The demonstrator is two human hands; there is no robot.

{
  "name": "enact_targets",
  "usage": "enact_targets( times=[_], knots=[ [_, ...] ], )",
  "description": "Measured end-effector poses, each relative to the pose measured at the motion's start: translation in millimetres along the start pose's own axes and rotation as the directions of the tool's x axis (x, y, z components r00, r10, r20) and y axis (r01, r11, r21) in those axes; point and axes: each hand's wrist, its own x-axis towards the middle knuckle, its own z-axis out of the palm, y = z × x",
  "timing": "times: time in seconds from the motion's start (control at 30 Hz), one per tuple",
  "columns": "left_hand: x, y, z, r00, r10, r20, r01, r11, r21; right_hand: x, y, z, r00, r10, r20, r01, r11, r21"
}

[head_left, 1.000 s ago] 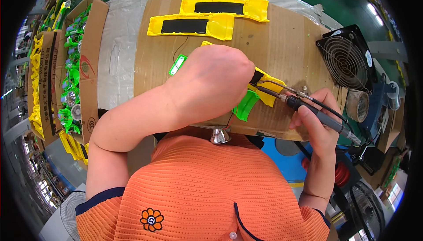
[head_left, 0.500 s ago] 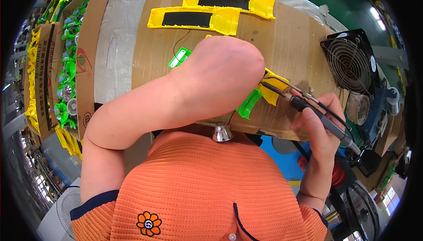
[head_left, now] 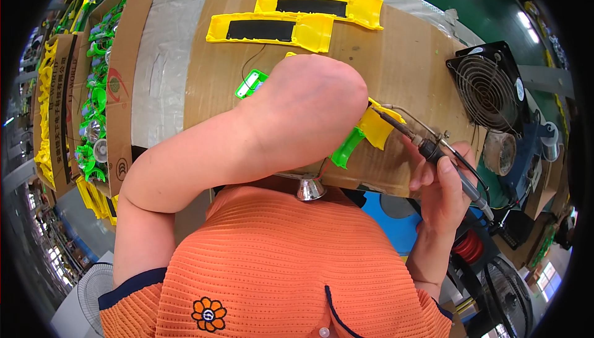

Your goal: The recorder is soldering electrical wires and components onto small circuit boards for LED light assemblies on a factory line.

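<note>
In my right hand point(head_left: 447, 183) is a soldering iron point(head_left: 469, 186), its fingers closed round the dark handle. A thin metal feed tube point(head_left: 405, 113) runs alongside the iron. The tip points up and left to a yellow plastic housing part point(head_left: 378, 129), beside my left hand point(head_left: 318, 100). Only the back of that hand shows, bent over the work; its fingers and anything in them are hidden. Below it lie a green curved plastic piece point(head_left: 346, 149) and a silver lamp reflector point(head_left: 310, 189) with a red wire. A green-and-white part point(head_left: 251, 83) with a dark wire shows left of the hand.
Two yellow housings point(head_left: 312, 32) with black strips lie at the far side of the cardboard sheet point(head_left: 408, 47). A black fan point(head_left: 486, 87) stands at right. Cardboard boxes point(head_left: 131, 47) of green lamp parts point(head_left: 96, 100) and yellow parts point(head_left: 46, 115) are at left.
My right hand has shifted slightly down and left, and the soldering iron is tilted more steeply, its tip still by the yellow part. My left hand stays nearly in place.
</note>
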Motion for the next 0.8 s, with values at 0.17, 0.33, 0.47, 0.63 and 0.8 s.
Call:
enact_targets(
  times=[0.17, 0.33, 0.47, 0.63, 0.8],
  knots=[
    [-1.1, 0.0, 2.8, 1.000, -0.015, -0.016, 0.015, 1.000, -0.008, 1.0, 1.6, 22.3, 0.999, 0.026, -0.047, -0.017, 0.982, 0.187],
    [-5.9, 1.4, 2.2, 0.999, -0.052, -0.016, 0.052, 0.999, 0.000, 0.6, 12.4, 24.7, 0.997, 0.057, -0.056, -0.031, 0.920, 0.390],
    [-13.6, -2.4, -0.5, 0.996, -0.082, -0.018, 0.083, 0.996, 0.031, 7.2, 16.4, 33.4, 0.995, 0.083, -0.053, -0.057, 0.923, 0.381],
    [-17.8, 4.4, -8.2, 0.994, -0.102, 0.047, 0.099, 0.992, 0.079, 7.4, 22.8, 24.3, 0.996, 0.074, -0.054, -0.042, 0.892, 0.449],
    [-27.9, 11.8, -20.7, 0.992, -0.096, 0.087, 0.087, 0.991, 0.101, 5.6, 24.7, 20.7, 0.995, 0.032, -0.092, 0.010, 0.903, 0.430]
  ],
)
